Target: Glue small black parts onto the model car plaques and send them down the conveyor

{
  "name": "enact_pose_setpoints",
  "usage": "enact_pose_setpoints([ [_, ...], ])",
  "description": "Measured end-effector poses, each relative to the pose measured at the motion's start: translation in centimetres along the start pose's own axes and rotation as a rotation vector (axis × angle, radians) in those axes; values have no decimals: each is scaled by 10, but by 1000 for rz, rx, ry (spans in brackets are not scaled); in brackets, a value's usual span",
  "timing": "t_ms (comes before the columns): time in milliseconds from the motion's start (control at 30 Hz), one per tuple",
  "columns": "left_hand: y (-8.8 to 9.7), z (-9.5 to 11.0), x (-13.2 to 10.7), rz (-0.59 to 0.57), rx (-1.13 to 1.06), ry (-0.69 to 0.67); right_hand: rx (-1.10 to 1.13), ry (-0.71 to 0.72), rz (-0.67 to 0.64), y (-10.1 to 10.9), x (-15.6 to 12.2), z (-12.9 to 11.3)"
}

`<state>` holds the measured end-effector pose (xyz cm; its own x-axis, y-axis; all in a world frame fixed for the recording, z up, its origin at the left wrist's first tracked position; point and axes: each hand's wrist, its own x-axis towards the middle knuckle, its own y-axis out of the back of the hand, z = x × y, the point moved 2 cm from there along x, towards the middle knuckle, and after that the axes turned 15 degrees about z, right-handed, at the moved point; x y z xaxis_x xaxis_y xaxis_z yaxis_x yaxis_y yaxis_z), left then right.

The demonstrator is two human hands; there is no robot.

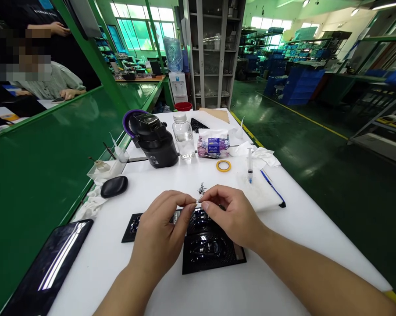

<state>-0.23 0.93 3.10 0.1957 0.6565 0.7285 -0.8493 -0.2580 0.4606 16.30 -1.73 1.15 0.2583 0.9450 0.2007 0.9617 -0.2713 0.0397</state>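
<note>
My left hand and my right hand meet over the middle of the white table, thumb and index finger of each pinched together. Something tiny sits between their fingertips, too small to name. Just beyond the fingertips lies a small heap of thin black pieces. Below the hands is a black panel with a glossy, car-shaped raised part. A similar panel behind it is partly covered by my right hand. To the left, another black panel shows past my left hand.
Around the table stand a black jug, a clear bottle, a tissue pack, a yellow tape roll, a syringe and a blue pen-like tool. At left lie a black oval case and a dark glossy panel. People work beyond the green partition.
</note>
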Motion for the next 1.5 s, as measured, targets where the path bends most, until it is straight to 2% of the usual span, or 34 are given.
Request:
enact_pose_setpoints([
  [233,-1,2,-1,-53,-2,-15,-49,7,-11,-2,0,-4],
  [633,0,3,-1,-123,-17,116,-85,57,-52,-2,-3,-4],
  [733,-1,2,-1,-176,-16,176,-113,90,-58,-3,-4,-5],
  [900,-2,-2,-3,-371,-63,271,-177,174,-56,-3,-4,-6],
  [1067,1,-4,-7,-489,-118,367,-202,240,-96,-4,-6,-6],
  [1167,1,-3,-11,-520,-167,387,-220,272,-80,-5,-7,-8],
  [1300,0,0,-13,-483,-185,416,-241,393,-16,-5,-11,-15],
  [1367,0,1,-14,-471,-205,425,-219,337,-23,-5,-12,-17],
  [1500,0,0,-13,-466,-269,473,-45,-93,-144,-2,-9,-10],
])
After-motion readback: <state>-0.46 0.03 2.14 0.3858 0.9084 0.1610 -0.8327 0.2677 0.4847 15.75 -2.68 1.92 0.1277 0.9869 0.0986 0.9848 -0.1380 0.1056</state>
